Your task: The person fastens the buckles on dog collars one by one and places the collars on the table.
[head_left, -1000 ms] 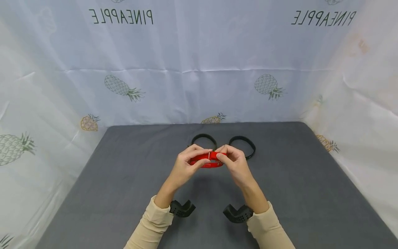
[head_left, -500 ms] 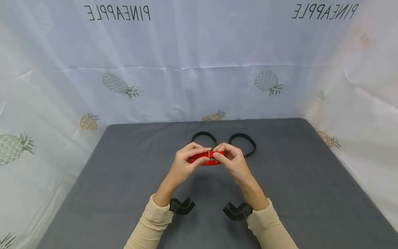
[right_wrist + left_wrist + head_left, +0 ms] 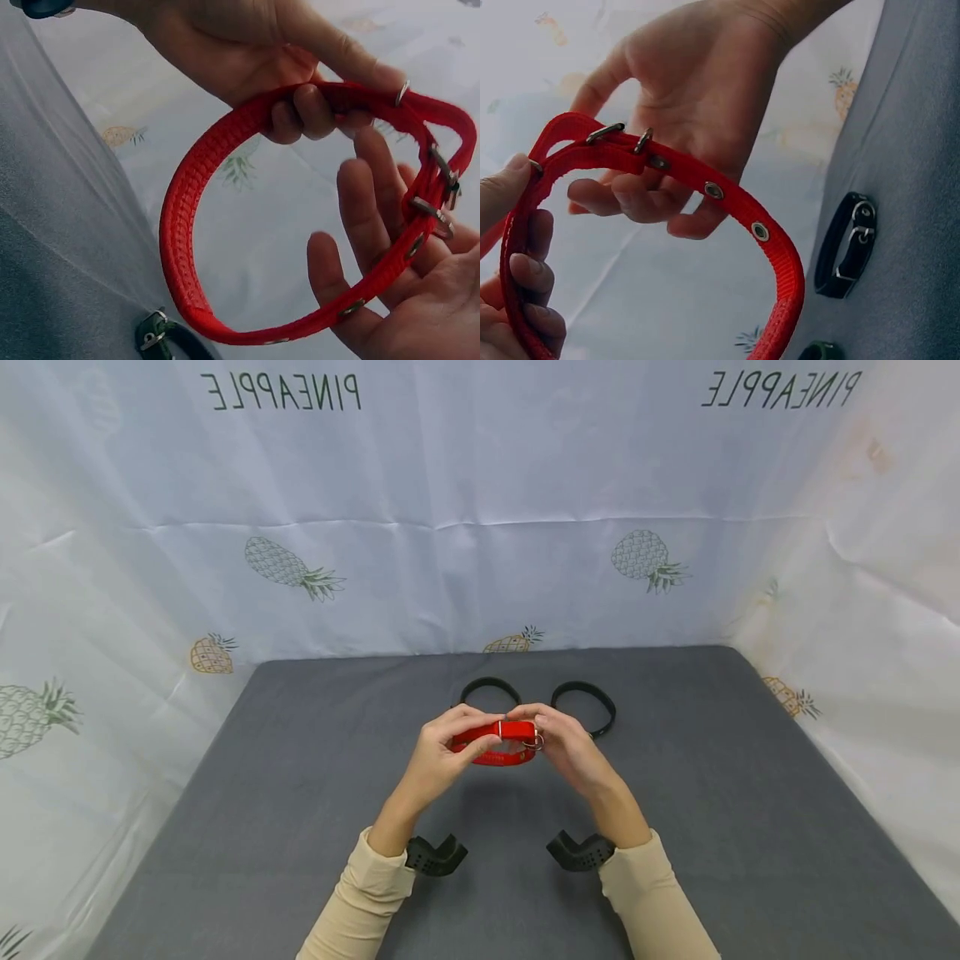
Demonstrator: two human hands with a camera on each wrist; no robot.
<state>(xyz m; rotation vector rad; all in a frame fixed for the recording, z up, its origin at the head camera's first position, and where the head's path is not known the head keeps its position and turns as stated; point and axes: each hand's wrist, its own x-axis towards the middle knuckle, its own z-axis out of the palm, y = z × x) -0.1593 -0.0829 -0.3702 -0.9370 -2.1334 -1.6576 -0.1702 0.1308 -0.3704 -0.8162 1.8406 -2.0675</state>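
Note:
A red pet collar (image 3: 516, 731) is held up above the table, its strap formed into a loop. My left hand (image 3: 441, 750) grips it, thumb on the outside and curled fingers inside the loop. My right hand (image 3: 576, 750) is at the buckle end with loosely extended fingers, not pinching the strap. In the right wrist view those fingers pass by the metal buckle (image 3: 442, 169) and the eyelet strap; whether they touch it I cannot tell. The left wrist view shows the strap's end lying through the buckle, with metal eyelets (image 3: 714, 190) along the band.
Two dark collars lie looped on the grey table (image 3: 300, 793) beyond my hands: one at the left (image 3: 489, 682), partly hidden, and a black collar (image 3: 588, 687) at the right. A white pineapple-print curtain (image 3: 450, 585) surrounds the table's back and sides.
My right thumb and fingers have let go of the collar's buckle end and spread apart, uncovering a metal ring there. My left hand keeps its grip on the collar.

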